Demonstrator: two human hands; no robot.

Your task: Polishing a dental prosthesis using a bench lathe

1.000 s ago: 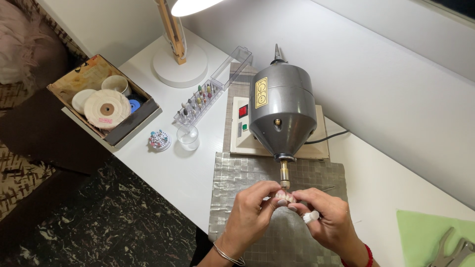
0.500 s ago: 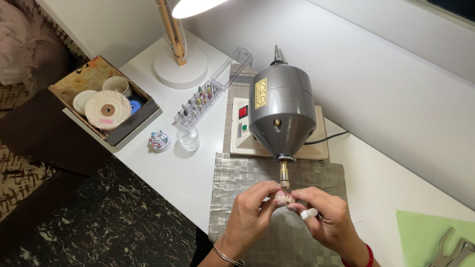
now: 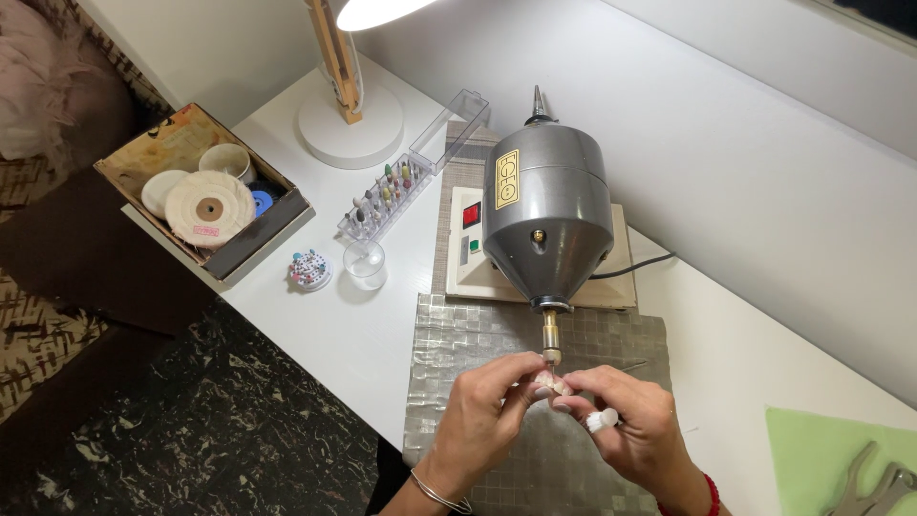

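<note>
Under the spindle tip (image 3: 551,355) of the grey polishing motor (image 3: 546,229), a small pale pink piece (image 3: 554,383) is pinched by the fingertips of the left hand (image 3: 482,416) and right hand (image 3: 630,425), both curled over a silvery mat (image 3: 449,334). Leftward, a bur rack (image 3: 382,196) and small glass (image 3: 364,263) are seen.

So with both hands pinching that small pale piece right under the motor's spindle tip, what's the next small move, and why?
Probably a slight turn of the small pale piece to bring a fresh face to the spindle tip. The left hand and right hand both pinch it right at the tip of the grey motor, so only one spot seems to meet the tool. Actual contact is hidden by the fingers.
</note>
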